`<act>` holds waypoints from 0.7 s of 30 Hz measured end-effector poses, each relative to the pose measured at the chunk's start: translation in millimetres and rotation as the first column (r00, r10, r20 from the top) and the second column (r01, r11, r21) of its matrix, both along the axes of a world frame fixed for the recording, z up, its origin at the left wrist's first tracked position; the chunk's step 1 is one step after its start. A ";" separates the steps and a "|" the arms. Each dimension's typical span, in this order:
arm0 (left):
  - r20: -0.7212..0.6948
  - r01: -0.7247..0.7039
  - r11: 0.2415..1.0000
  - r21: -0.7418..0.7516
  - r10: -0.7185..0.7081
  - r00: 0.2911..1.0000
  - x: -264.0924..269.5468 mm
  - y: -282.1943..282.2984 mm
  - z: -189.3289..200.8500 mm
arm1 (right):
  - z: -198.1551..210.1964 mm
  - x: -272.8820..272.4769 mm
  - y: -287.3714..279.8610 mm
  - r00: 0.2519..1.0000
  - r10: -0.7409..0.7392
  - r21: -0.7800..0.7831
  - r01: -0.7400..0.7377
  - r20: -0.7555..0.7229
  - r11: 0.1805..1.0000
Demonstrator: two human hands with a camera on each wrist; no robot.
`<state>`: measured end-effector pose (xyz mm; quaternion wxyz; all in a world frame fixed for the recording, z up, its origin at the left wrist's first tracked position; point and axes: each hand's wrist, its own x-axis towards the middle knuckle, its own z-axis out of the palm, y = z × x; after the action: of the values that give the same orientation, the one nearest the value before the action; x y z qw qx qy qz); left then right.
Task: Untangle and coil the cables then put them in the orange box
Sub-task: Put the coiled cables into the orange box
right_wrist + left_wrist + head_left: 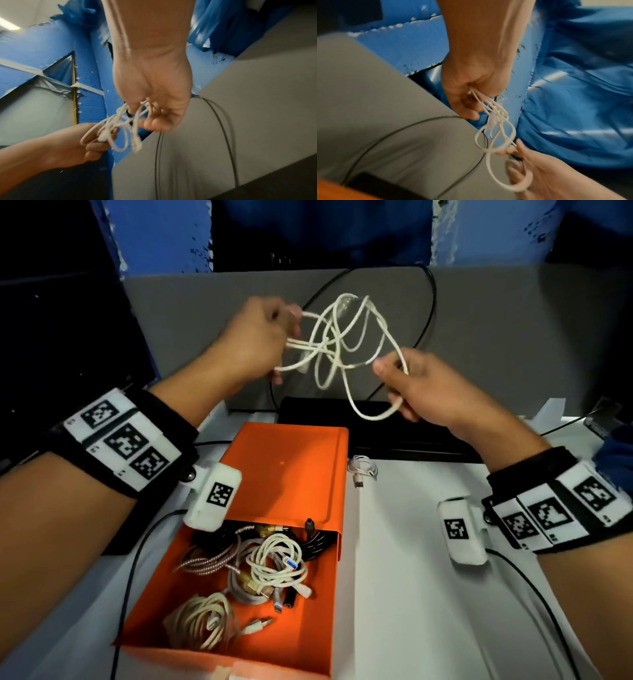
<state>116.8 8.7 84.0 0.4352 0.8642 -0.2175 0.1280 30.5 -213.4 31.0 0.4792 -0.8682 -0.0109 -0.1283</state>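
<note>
A tangled white cable [342, 344] hangs in the air between both hands, above the far end of the orange box [291, 474]. My left hand [260, 337] grips several of its strands at the left side of the tangle; in the left wrist view the strands [494, 112] run out from its curled fingers. My right hand [418, 385] pinches a loop at the lower right, which the right wrist view shows as white loops [120, 124] leaving its fingers. The box holds several coiled cables [267, 563].
A small white cable [363, 470] lies on the white table [428, 594] just right of the box. A black flat device [394, 433] sits behind the box, against a grey partition [513, 320] with a thin black wire [431, 302] looping across it.
</note>
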 end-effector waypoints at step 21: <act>-0.050 0.355 0.933 0.059 -0.353 0.934 -20.6 -1.6 -14.5 | -14.8 4.2 27.6 0.998 0.042 0.302 -0.057 0.055 0.952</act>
<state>96.1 7.1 69.5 0.4259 0.8274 -0.3653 0.0234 34.8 -185.8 16.1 0.6095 -0.7804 -0.0244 -0.1372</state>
